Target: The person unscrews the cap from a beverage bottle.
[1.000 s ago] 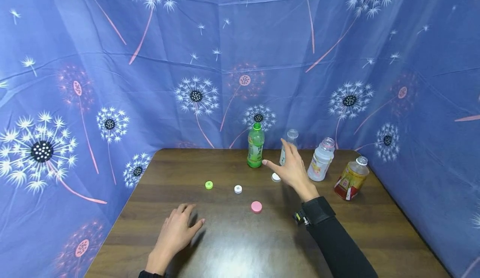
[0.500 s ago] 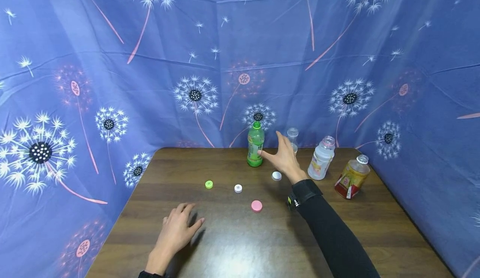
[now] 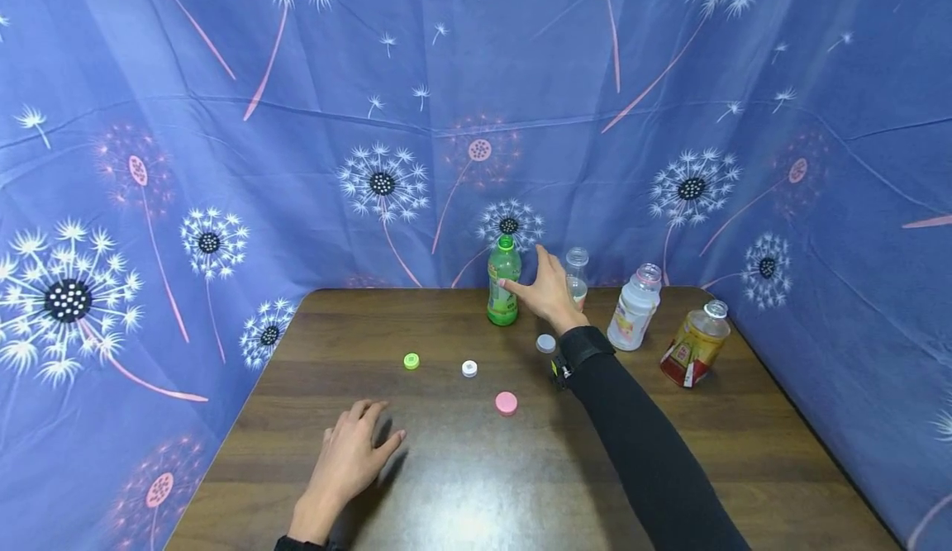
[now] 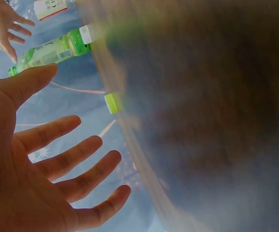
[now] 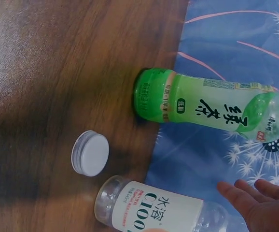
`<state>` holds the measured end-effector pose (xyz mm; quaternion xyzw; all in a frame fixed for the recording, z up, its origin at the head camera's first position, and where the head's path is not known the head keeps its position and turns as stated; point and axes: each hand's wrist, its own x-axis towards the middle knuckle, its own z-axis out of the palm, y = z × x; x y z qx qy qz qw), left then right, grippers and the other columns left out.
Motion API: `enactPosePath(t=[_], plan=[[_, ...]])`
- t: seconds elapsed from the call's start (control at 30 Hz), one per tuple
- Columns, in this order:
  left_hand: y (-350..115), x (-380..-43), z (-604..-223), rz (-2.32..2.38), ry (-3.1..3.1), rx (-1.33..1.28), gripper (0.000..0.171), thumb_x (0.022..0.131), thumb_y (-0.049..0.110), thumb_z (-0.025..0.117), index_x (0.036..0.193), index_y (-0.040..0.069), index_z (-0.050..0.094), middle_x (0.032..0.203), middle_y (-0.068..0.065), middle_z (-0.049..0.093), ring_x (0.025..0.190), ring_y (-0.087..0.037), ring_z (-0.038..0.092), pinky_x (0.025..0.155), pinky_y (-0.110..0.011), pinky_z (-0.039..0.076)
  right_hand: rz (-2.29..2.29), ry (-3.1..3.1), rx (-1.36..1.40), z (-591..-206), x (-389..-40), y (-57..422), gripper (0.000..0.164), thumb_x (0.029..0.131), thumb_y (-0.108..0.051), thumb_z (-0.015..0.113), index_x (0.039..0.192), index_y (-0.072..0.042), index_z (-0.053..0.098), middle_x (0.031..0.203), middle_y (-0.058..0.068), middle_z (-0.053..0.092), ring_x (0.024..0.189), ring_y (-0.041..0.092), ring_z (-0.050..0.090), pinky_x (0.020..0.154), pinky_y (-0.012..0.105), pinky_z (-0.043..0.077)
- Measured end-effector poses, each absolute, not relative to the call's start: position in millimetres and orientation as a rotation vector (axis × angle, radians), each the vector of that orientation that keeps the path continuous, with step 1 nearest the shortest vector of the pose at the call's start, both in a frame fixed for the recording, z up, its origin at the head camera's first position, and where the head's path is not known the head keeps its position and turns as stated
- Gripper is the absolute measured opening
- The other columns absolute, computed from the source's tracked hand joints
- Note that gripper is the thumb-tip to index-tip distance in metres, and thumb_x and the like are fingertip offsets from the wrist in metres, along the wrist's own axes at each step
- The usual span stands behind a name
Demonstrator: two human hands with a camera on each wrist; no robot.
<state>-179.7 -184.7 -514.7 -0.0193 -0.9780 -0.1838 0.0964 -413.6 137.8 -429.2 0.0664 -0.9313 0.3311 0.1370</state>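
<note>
Green bottle (image 3: 502,291) stands upright, long axis vertical, near the tabletop's (image 3: 744,468) far edge; positions refer to it. Left hand (image 3: 349,456): well apart, leftward and nearer the person, fingers spread, nothing held. Lime cap (image 3: 411,361) and small white cap (image 3: 469,368) lie left of the bottle, nearer; pink cap (image 3: 506,403) directly in front. Grey-rimmed cap (image 3: 546,344) lies to the right, nearer. Right hand (image 3: 550,291), the closer, is just to the right, thumb and fingers parted; bottle contact cannot be told. Clear bottle (image 3: 577,268), white bottle (image 3: 630,320) and amber bottle (image 3: 695,344) follow rightward. Against one second earlier, the right hand has shifted left toward the green bottle; caps appear unmoved.
</note>
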Motion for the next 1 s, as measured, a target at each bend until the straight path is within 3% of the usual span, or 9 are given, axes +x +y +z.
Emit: enactPosePath(t=[0.67, 1.0], plan=[[-186, -179, -517, -0.553, -2.890, -0.057, 0.059, 0.079, 0.050, 0.068, 0.126, 0.015, 0.057, 0.127, -0.009, 0.054, 0.113, -0.035, 0.053, 0.087, -0.061, 0.039, 0.990, -2.796, 0.095, -435, -427, 119, 0.108, 0.070, -0.067, 0.065, 0.150, -0.016, 0.013, 0.149, 0.017, 0.027, 0.135, 0.037, 0.029, 0.104, 0.054, 0.034], [-188, -180, -518, -0.566, -2.888, -0.058, 0.056, 0.080, 0.049, 0.067, 0.125, 0.018, 0.057, 0.128, -0.008, 0.053, 0.114, -0.034, 0.053, 0.086, -0.061, 0.040, 0.968, -2.800, 0.148, -436, -435, 114, 0.096, 0.076, -0.055, 0.068, 0.148, -0.016, 0.017, 0.144, 0.019, 0.032, 0.132, 0.038, 0.034, 0.102, 0.054, 0.036]])
